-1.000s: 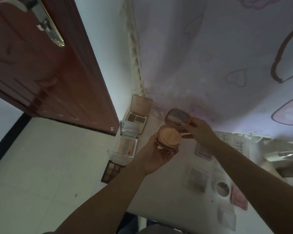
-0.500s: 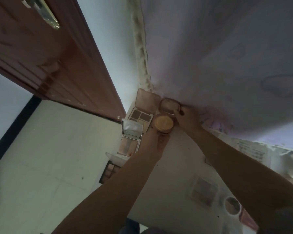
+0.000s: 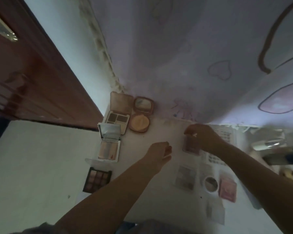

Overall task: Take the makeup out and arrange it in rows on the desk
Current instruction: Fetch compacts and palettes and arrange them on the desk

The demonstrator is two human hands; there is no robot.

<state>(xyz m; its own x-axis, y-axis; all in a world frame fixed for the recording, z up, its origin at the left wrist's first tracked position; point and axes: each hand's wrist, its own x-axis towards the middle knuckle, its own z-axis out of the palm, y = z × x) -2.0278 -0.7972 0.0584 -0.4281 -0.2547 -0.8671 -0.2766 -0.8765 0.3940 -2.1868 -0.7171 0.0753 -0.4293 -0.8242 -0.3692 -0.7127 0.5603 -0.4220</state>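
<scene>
Set down since half a second ago, your round peach powder compact (image 3: 139, 122) lies open beside the palettes while your right hand (image 3: 202, 138) pinches a small pink compact (image 3: 190, 146), left hand (image 3: 160, 152) loosely curled, empty, next needing lifting into line.

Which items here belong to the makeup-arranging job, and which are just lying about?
Job: round compact, brown palette, mirrored palette, dark palette, pink compact under right hand, left hand.
Bystanders: door, printed cloth.
</scene>
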